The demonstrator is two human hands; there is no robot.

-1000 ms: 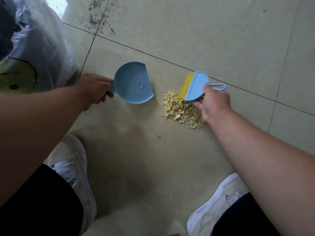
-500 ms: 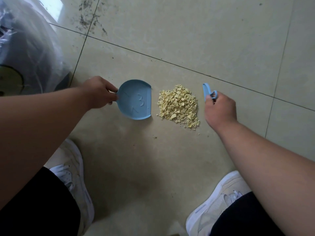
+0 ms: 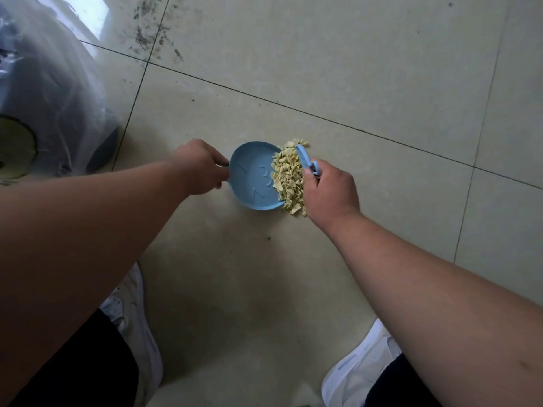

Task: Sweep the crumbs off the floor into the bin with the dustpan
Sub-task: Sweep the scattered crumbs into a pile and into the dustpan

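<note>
The crumbs (image 3: 288,179) had been pushed onto the dustpan (image 3: 252,179) lip; left hand (image 3: 202,168) gripped its handle, right hand (image 3: 329,189) clenched the brush (image 3: 304,157).

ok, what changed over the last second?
The right hand swung the brush round to the far side of the crumbs and pushed them left, up to and partly over the lip of the dustpan. The pile went from spread out to a narrow band. The left hand kept its grip on the dustpan handle; both shoes and the bagged bin stayed put.
</note>
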